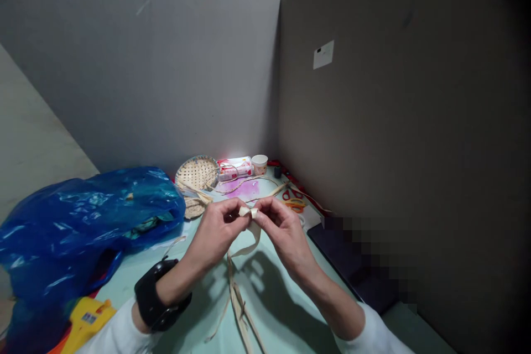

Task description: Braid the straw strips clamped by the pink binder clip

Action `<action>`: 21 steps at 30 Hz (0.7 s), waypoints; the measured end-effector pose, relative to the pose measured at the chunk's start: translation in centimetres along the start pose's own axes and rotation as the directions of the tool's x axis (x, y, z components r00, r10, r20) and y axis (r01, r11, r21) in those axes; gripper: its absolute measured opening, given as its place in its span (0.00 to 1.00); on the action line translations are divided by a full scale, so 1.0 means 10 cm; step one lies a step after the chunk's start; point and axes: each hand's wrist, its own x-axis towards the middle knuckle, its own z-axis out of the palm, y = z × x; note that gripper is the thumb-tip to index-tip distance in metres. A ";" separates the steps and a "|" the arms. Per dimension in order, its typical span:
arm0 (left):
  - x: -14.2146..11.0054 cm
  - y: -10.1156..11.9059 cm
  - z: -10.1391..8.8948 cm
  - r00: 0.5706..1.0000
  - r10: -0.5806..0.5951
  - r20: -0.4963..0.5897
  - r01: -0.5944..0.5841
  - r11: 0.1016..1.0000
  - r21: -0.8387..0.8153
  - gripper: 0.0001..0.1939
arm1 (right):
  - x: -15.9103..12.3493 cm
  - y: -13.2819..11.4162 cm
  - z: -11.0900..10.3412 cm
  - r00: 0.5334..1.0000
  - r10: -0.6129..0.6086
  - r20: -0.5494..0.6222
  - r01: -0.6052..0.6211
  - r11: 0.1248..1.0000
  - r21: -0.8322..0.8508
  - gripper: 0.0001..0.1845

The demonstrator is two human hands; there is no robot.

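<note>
My left hand (218,232) and my right hand (282,229) meet above the pale green table (286,321). Both pinch the folded top of a pale straw strip (249,213) between thumbs and fingertips. The strip's long ends (238,293) hang down and trail toward me across the table. A black band (155,296) sits on my left wrist. Both hands are closed on the strip.
A big blue plastic bag (83,221) fills the left side. At the back lie a round woven basket (197,172), a paper cup (259,164), a wrapped packet (235,168), loose strips and orange scissors (295,203). Grey partition walls stand behind and to the right. A dark flat object (348,260) lies at right.
</note>
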 end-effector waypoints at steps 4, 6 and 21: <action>0.03 -0.02 0.00 0.998 0.060 -0.027 -0.060 0.998 0.015 0.10 | 0.08 -0.03 0.00 1.000 -0.023 0.019 0.023 1.000 0.012 0.07; 0.02 -0.02 -0.01 0.996 0.074 -0.042 -0.073 0.997 0.019 0.10 | 0.11 -0.05 0.00 0.998 -0.011 0.056 0.008 0.999 0.052 0.08; -0.07 0.24 0.03 0.973 0.123 -0.196 -0.149 0.981 -0.123 0.06 | 0.08 -0.25 0.12 0.999 -0.040 0.023 0.034 0.976 0.214 0.08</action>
